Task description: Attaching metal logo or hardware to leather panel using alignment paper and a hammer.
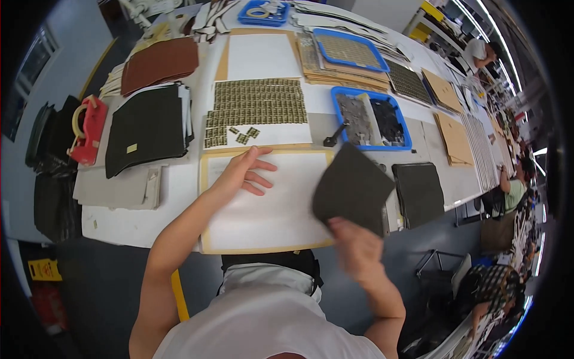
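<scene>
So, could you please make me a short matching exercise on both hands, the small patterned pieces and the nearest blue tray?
Column one
1. Right hand
2. Left hand
3. Small patterned pieces
4. Nearest tray

Column two
A. Mostly laid out in rows
B. Blue, with black pieces inside
C. Gripping a dark sheet
D. Open and empty, at the white board

Right pairs: 1-C, 2-D, 3-A, 4-B
</scene>
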`<state>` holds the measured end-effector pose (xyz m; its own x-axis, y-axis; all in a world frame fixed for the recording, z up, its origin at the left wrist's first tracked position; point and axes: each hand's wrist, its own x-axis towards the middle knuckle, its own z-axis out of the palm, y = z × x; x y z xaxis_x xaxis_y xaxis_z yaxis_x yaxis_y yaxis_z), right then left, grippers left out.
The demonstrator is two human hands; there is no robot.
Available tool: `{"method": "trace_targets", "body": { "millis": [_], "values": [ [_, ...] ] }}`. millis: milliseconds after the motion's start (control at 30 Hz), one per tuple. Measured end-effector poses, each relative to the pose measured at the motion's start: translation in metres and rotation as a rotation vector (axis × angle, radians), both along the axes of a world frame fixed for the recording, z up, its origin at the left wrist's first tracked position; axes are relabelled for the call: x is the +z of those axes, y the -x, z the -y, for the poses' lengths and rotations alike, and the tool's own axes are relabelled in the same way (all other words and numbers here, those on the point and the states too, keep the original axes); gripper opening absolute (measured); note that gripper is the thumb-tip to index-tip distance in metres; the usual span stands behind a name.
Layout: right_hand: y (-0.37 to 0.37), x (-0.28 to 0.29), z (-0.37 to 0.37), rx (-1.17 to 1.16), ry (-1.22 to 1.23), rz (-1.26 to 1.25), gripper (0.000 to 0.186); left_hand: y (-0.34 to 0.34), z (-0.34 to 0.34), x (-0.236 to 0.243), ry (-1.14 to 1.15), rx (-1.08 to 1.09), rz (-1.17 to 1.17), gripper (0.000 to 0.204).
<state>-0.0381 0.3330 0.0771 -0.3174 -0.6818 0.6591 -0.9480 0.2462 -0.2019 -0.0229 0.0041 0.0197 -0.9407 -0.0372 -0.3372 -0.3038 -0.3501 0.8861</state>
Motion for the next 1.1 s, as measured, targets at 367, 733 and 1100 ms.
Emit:
{"method": "trace_targets", "body": {
  "millis": [367, 733, 1100],
  "values": [
    [0.1, -0.045, 0.193, 0.109, -0.113, 0.286, 0.024, -0.017, 0.017, -0.004, 0.757, -0.201, -0.235, 0.047],
    [0.16, -0.074, 0.223, 0.12, -0.401, 0.159, 0.014, -0.02, 0.03, -0.002, 1.066, -0.025, -0.175, 0.034],
    [0.163, -0.067, 0.219, 0.163, -0.39, 0.239, 0.014, -0.018, 0.02, -0.016, 1.17, 0.043, -0.274, 0.031]
  ]
}}
